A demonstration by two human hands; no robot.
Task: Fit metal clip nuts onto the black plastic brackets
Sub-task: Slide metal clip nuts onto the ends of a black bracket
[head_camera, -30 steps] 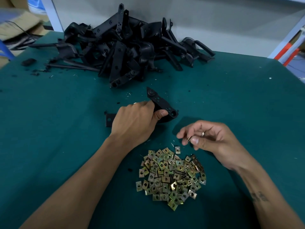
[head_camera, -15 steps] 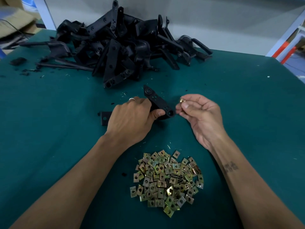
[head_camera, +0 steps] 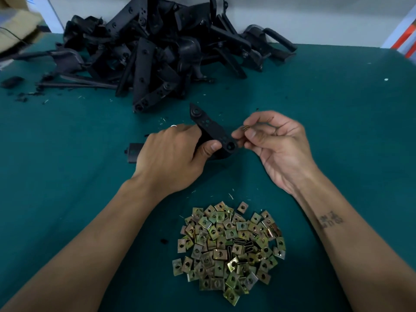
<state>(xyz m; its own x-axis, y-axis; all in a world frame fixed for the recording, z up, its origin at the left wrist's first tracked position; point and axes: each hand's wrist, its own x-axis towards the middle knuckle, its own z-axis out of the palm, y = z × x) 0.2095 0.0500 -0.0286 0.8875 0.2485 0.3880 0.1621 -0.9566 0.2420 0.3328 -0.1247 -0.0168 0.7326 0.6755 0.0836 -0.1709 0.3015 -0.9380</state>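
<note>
Head view: left hand (head_camera: 173,152) grips bracket (head_camera: 213,131); right hand (head_camera: 274,143) pinches, seemingly, clip nut (head_camera: 245,128).

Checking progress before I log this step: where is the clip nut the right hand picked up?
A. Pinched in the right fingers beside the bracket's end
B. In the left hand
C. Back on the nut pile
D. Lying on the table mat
A: the right hand pinches the clip nut just beside the end of the bracket, which the left hand grips.
</note>
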